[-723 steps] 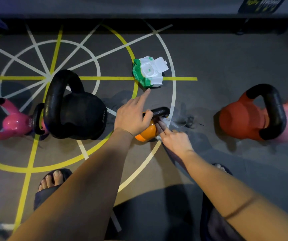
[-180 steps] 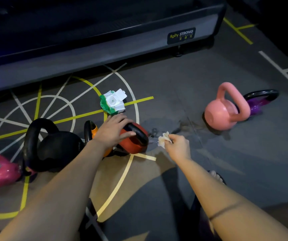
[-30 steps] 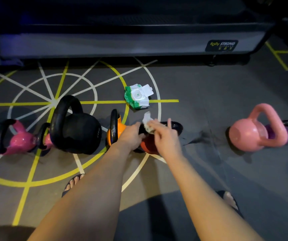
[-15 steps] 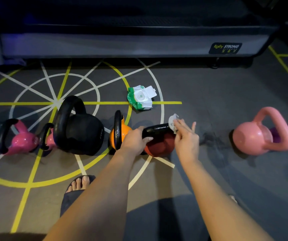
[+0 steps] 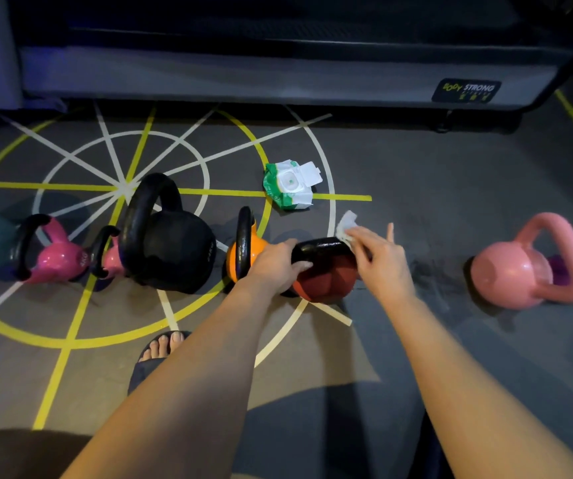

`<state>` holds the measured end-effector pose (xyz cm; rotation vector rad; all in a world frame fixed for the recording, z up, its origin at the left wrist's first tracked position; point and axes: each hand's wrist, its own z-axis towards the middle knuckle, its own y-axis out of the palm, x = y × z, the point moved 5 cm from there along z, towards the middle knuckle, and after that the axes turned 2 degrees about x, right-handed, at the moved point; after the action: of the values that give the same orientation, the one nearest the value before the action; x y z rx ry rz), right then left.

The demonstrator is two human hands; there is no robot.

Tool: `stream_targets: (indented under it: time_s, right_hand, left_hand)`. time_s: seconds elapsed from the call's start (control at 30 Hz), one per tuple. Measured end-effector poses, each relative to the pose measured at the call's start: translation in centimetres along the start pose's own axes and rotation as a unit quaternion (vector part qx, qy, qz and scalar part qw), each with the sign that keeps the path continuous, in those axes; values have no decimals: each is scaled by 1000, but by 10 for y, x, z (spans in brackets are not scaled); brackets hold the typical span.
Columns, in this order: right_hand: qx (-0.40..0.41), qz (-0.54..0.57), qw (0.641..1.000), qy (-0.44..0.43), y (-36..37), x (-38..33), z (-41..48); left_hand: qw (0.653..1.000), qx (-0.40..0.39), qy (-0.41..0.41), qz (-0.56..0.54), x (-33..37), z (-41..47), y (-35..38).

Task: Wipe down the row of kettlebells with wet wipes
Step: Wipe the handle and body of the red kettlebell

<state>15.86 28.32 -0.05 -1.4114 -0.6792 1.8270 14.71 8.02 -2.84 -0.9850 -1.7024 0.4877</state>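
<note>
- Kettlebells stand in a row across the middle of the frame, on a grey floor marked with yellow and white lines; the red kettlebell sits just right of centre, its black handle lying crosswise
- left hand grips the left end of that handle; its fingers curl over the top and the thumb lies along the near side
- right hand pinches a white wipe at the right end of the handle; the wipe touches the handle there and sticks up past the fingertips; one finger points straight up, free of the wipe
- orange kettlebell is just left of the red one; the left hand hides whether they touch
- black kettlebell, the largest, comes next to the left; beyond it are a small pink kettlebell, partly hidden, and a bright pink kettlebell
- pale pink kettlebell stands at the right of the frame, well apart from the red one; a purple kettlebell shows behind it, mostly hidden
- pack of wipes lies above centre on a yellow line, lid flipped open, near the red kettlebell but apart from it
- foot in a dark slipper shows at lower centre-left; a machine base runs along the top of the frame
</note>
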Motion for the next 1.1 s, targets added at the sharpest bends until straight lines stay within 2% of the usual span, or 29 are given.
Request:
stream_targets:
  time_s: [0.1, 0.23, 0.37, 0.53, 0.87, 0.93, 1.0, 1.1]
  right_hand:
    - [-9, -13, 999, 48, -7, 7, 4]
    - [23, 7, 995, 96, -1, -5, -5]
    - [-34, 12, 999, 3, 39, -50, -17]
    - [-12, -20, 999, -40, 26, -45, -13]
    - [56, -4, 989, 135, -7, -11, -12]
    - [66, 2, 991, 116, -5, -23, -14]
    - [57, 0, 997, 52, 6, -46, -16]
    - [-29, -41, 999, 10, 31, -66, -16]
  left_hand:
    - [1000, 3, 5, 1, -1, -2, 0]
    - [1000, 22, 1, -5, -3, -4, 6]
    - [994, 46, -25, -91, -7, -15, 9]
    - [982, 60, -44, -175, -25, -31, 9]
    - [966, 64, -28, -249, -29, -38, 7]
    - [965, 55, -29, -253, -31, -36, 6]
    - [968, 47, -18, -245, -32, -35, 5]
    - [970, 54, -19, -237, -38, -33, 2]
